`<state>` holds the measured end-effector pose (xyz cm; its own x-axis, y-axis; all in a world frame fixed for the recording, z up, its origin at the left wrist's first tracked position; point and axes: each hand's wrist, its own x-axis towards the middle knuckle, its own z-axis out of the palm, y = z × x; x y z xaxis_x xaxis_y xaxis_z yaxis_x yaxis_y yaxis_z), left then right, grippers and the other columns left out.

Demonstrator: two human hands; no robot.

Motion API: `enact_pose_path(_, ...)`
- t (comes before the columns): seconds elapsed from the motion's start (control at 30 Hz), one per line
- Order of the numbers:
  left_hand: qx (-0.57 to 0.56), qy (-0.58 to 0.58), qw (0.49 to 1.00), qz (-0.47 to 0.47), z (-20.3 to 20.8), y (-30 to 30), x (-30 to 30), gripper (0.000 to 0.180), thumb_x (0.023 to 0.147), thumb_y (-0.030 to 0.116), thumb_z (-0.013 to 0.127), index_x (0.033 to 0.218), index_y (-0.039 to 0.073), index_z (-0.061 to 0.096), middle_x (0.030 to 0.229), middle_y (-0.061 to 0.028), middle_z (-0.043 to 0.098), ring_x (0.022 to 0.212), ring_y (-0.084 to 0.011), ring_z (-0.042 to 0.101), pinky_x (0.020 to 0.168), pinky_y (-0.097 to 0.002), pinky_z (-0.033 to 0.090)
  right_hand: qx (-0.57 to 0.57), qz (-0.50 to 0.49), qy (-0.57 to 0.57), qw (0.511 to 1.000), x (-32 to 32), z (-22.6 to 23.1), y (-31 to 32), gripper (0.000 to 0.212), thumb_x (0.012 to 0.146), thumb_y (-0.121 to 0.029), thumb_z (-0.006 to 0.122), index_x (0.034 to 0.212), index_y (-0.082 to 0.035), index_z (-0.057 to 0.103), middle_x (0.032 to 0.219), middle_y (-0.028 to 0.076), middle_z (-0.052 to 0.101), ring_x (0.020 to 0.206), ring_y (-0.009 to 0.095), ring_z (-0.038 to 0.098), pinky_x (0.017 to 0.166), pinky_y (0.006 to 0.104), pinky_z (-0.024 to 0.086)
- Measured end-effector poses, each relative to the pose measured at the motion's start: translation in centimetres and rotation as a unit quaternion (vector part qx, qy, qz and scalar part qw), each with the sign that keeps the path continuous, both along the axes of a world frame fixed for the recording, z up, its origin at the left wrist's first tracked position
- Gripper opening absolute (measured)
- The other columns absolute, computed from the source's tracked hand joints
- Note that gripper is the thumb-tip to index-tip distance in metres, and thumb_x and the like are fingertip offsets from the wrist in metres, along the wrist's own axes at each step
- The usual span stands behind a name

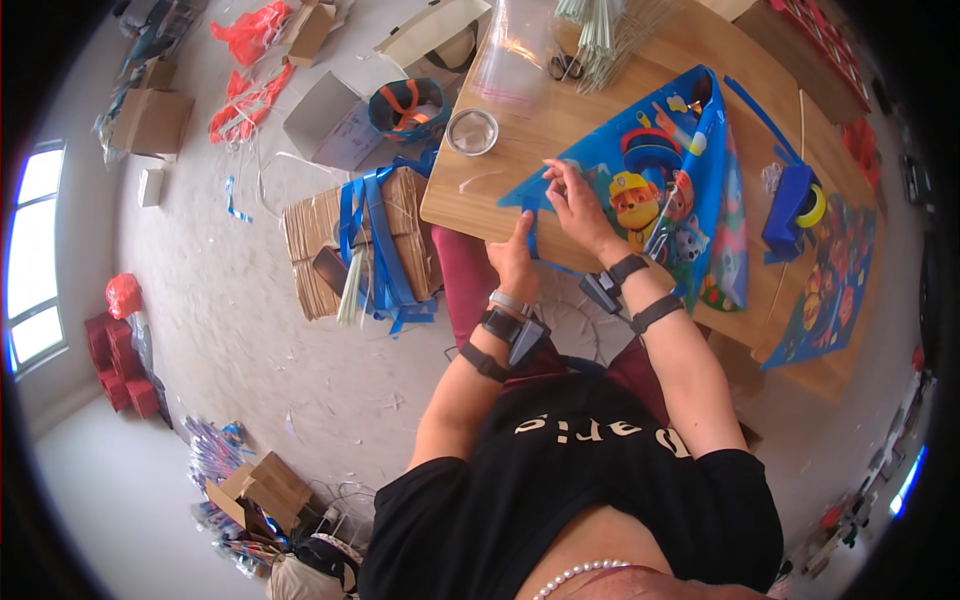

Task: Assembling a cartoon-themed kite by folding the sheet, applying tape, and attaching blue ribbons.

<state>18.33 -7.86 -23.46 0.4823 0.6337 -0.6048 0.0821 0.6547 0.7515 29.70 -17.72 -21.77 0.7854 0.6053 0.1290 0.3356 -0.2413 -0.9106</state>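
Observation:
A blue kite printed with cartoon dogs lies on the wooden table, its narrow corner pointing left. Along the table's near edge, my left hand is closed with its thumb up against that corner, where a blue strip hangs down. The strip seems pinched there, though the curled fingers are mostly hidden. My right hand hovers over the kite's left part, fingers bent loosely and apart, with nothing visible in them. To the right of that wrist, shiny metal scissors or a similar tool rest on the kite.
A blue tape dispenser and a second printed sheet occupy the table's right. Pale thin sticks, black scissors and a round clear container stand farther back. Left of the table is a cardboard bundle with blue strips.

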Motion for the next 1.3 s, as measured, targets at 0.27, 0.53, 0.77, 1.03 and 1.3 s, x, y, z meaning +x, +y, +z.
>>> enact_pose_path(0.27, -0.017, -0.007, 1.000, -0.004, -0.2, 0.1, 0.0, 0.061, 0.080, 0.012, 0.087, 0.131, 0.002, 0.053, 0.122, -0.0068, 0.063, 0.109, -0.0184, 0.060, 0.096, -0.0321, 0.046, -0.019, -0.001, 0.003, 1.000, -0.1, 0.8, -0.1, 0.048, 0.095, 0.001, 0.058, 0.142, -0.005, 0.046, 0.117, 0.011, 0.060, 0.095, 0.021, 0.059, 0.090, 0.0340, 0.051)
enact_pose_path(0.53, -0.043, 0.007, 0.999, -0.012, -0.8, 0.6, 0.1, 0.055, 0.078, 0.014, 0.089, 0.123, 0.000, 0.061, 0.116, -0.0061, 0.066, 0.104, -0.0174, 0.062, 0.093, -0.0314, 0.047, -0.007, -0.002, -0.009, 1.000, 0.0, 1.1, 0.1, 0.049, 0.092, 0.004, 0.059, 0.139, -0.004, 0.047, 0.113, 0.015, 0.065, 0.094, 0.030, 0.064, 0.088, 0.0425, 0.052)
enact_pose_path(0.77, -0.038, 0.014, 0.999, -0.001, -0.2, 0.3, 0.3, 0.054, 0.077, 0.014, 0.089, 0.122, -0.001, 0.062, 0.116, -0.0067, 0.067, 0.102, -0.0168, 0.063, 0.092, -0.0317, 0.048, -0.014, 0.004, -0.032, 0.999, 0.2, 1.2, -0.2, 0.048, 0.092, 0.004, 0.058, 0.138, -0.006, 0.048, 0.113, 0.015, 0.065, 0.093, 0.031, 0.064, 0.087, 0.0430, 0.053)
enact_pose_path(1.03, -0.006, 0.012, 1.000, 0.008, -0.7, 0.4, 0.1, 0.056, 0.076, 0.012, 0.089, 0.122, 0.000, 0.061, 0.115, -0.0068, 0.067, 0.102, -0.0175, 0.063, 0.091, -0.0321, 0.049, 0.059, -0.033, 0.151, 0.986, -0.3, 2.8, 0.1, 0.023, 0.105, -0.013, 0.054, 0.126, -0.007, 0.060, 0.096, 0.002, 0.061, 0.082, 0.011, 0.055, 0.076, 0.0234, 0.048)
enact_pose_path(1.3, -0.024, 0.004, 1.000, 0.007, -1.4, 0.4, 0.0, 0.057, 0.077, 0.012, 0.089, 0.123, 0.000, 0.058, 0.115, -0.0074, 0.067, 0.101, -0.0187, 0.064, 0.090, -0.0325, 0.049, 0.157, -0.015, 0.539, 0.827, -0.8, 3.1, -1.0, 0.036, 0.111, -0.030, 0.044, 0.122, 0.000, 0.062, 0.066, -0.006, 0.042, 0.052, 0.004, 0.032, 0.048, 0.0211, 0.026)
